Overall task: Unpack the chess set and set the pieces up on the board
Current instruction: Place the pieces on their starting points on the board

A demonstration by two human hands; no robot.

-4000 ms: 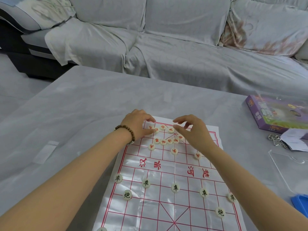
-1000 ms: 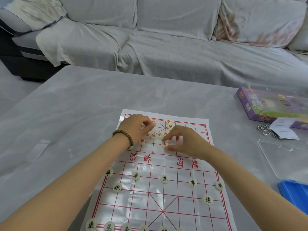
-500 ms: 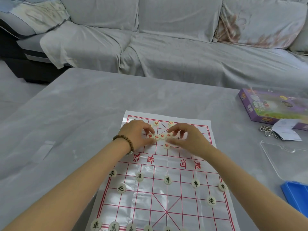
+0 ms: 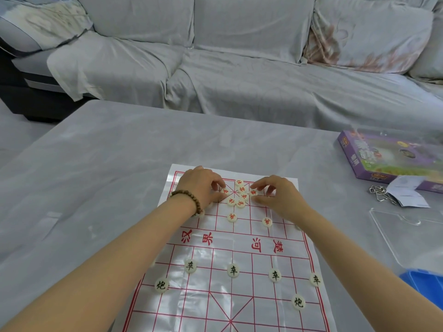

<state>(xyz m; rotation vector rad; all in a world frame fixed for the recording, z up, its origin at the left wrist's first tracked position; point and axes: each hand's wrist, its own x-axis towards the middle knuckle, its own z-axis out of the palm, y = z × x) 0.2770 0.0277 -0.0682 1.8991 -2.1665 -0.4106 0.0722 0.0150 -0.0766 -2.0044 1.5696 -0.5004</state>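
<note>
Centrally, the white plastic board sheet printed with a red grid (image 4: 242, 240) is laid flat on the grey table (image 4: 107, 176), its long axis running from the viewer toward the grey covered sofa (image 4: 239, 80). Cream round black-lettered pieces (image 4: 233, 270), reading upright to the viewer, are spaced across the near half; cream round red-lettered pieces (image 4: 239, 200) are clustered at the far end. One far-left red disc (image 4: 224, 190) is pinched by the curled left hand (image 4: 201, 185); a far-right red disc (image 4: 253, 192) is pinched between thumb and forefinger of the right hand (image 4: 275, 195).
</note>
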